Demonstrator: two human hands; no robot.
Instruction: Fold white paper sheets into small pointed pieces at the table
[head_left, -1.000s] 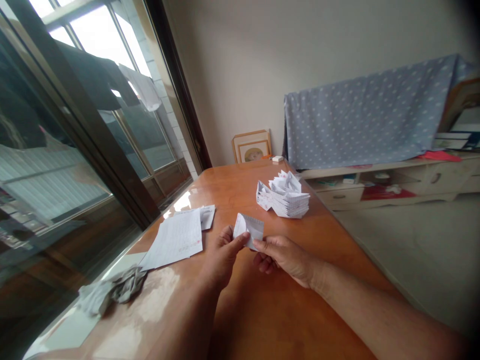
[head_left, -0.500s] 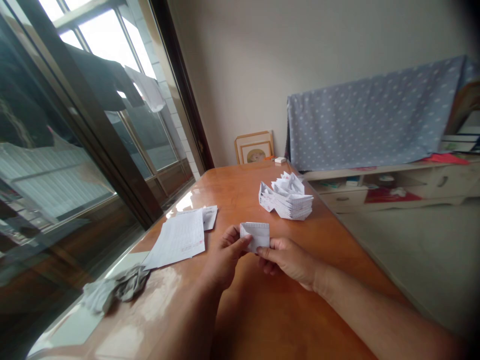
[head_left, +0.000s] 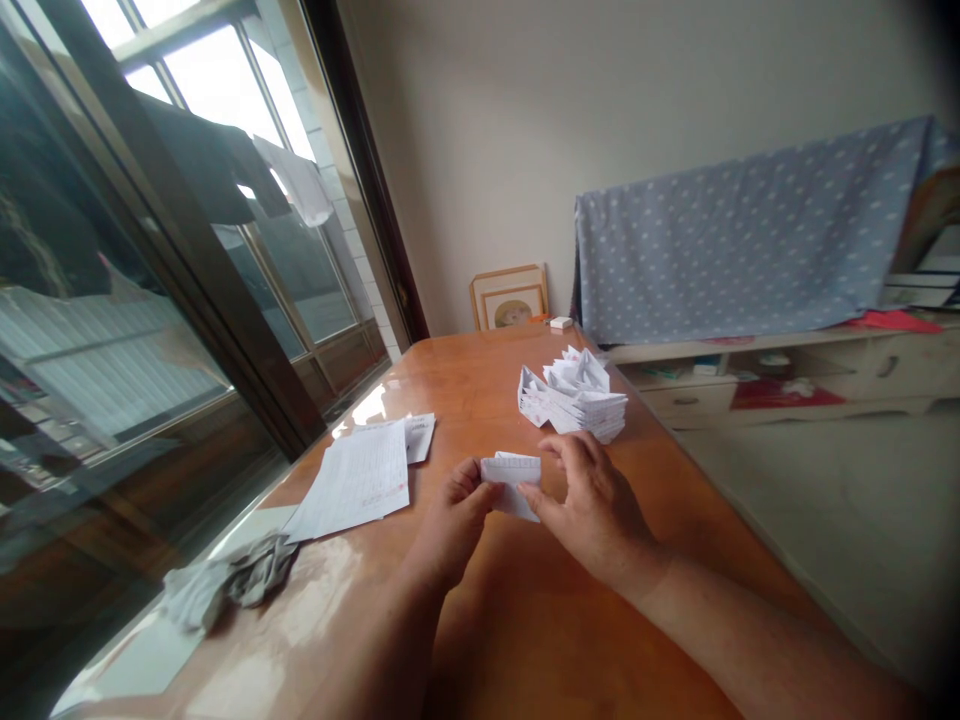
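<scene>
A small folded piece of white paper (head_left: pixel 512 472) with printed lines is held over the table, one flap standing up along its top edge. My left hand (head_left: pixel 466 505) pinches its left side, thumb in front and fingers behind. At the right side, my right hand (head_left: pixel 592 495) rests its thumb against the paper's front. Its index finger is raised apart from the thumb, near the upper right corner. Just beyond the hands sits a stack of folded paper pieces (head_left: pixel 592 412) with pointed corners, nested together.
Flat printed sheets (head_left: pixel 352 475) lie on the wooden table (head_left: pixel 480 375) to the left. Nearer is a crumpled grey cloth (head_left: pixel 259 570). A small white box (head_left: pixel 560 323) stands at the far end, before leaning picture frames (head_left: pixel 510 297). Glass doors flank the left side.
My right hand has turned and its fingers have lifted from behind the paper to above its right edge. The paper has tipped and dropped slightly. My left hand keeps its pinch.
</scene>
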